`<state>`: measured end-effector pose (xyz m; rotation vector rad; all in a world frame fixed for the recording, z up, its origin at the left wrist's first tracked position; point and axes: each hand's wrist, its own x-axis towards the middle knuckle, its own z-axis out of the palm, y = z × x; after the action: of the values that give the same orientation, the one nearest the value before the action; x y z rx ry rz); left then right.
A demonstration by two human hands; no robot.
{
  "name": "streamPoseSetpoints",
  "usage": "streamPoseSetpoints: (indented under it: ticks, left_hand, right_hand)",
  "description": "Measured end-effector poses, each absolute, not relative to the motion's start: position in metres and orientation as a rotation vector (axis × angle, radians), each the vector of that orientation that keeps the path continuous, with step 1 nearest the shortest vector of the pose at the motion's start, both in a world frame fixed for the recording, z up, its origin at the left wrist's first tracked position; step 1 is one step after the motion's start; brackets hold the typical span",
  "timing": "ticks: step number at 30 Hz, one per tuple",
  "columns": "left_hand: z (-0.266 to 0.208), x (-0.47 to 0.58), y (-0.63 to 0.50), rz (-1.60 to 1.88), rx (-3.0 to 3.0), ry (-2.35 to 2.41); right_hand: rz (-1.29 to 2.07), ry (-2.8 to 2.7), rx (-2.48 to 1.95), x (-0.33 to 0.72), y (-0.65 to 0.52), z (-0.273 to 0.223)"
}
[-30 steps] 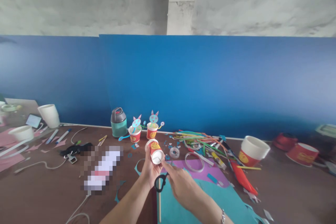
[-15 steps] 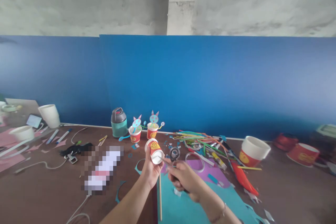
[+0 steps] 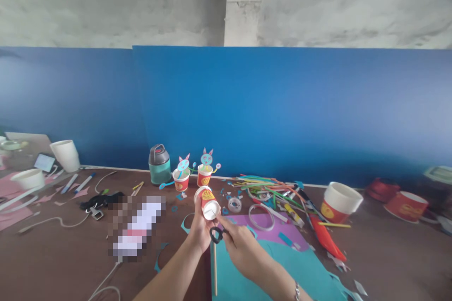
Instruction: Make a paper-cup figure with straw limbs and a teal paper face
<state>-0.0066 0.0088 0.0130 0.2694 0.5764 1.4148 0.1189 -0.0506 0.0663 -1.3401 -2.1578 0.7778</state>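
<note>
My left hand (image 3: 202,231) is closed round a red and white paper cup (image 3: 207,197), tilted with its white base towards me. In my right hand (image 3: 242,247) is a pair of scissors (image 3: 216,235); a black handle loop shows beside the fingers, and the tip meets the cup's base. Whether the tip has gone through the base I cannot tell. Behind the cup stand two more paper cups, the left cup (image 3: 181,181) and the right cup (image 3: 204,176), each bearing a blue paper figure with pink ears.
Blue card (image 3: 268,273) and purple card (image 3: 282,233) lie under my right arm, a wooden stick (image 3: 215,273) at their left edge. Farther off are a tape roll (image 3: 234,204), pipe cleaners (image 3: 263,183), a larger cup (image 3: 341,202) and a teal container (image 3: 160,164). A blue partition (image 3: 247,113) closes the back.
My right hand has turned, bringing the scissors' handle loop from above the hand to below the cup, nearer my left wrist. The cup has barely moved in my left hand.
</note>
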Motion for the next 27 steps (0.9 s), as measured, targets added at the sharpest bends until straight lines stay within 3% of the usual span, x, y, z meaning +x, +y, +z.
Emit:
streamPoseSetpoints:
  ticks: [16,27]
  left_hand:
    - [0.0096,-0.0052,0.0139,1.427,0.192,0.605]
    - [0.0113,-0.0062,0.0123,1.397,0.185,0.585]
  right_hand:
    - [0.317,-2.511,-1.553,0.1156,-0.0516,0.0599]
    - [0.275,-2.532,-1.555,0.1177,-0.0527,0.0599]
